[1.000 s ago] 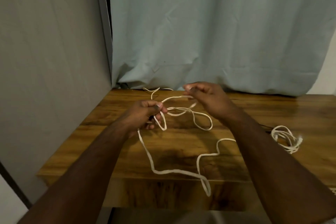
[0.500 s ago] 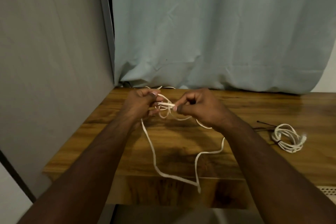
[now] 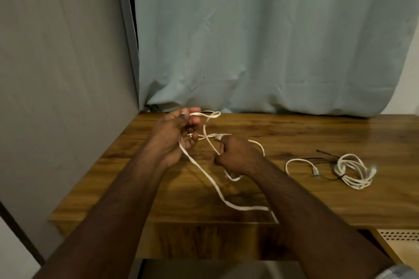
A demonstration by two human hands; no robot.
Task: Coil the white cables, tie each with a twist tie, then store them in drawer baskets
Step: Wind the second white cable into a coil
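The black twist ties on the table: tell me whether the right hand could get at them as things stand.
Probably yes, but not at once. The black twist ties lie in the open beside the coiled cable, with bare table between. But the right hand is gripping the loose white cable and must let go first.

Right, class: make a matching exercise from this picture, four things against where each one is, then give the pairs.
1. loose white cable
2. tied cable coil
3. curtain
4. perforated panel

A. behind the table
B. held in both hands
C. below the table's near edge, bottom right corner
D. lying on the table, right side

Pairs: 1-B, 2-D, 3-A, 4-C
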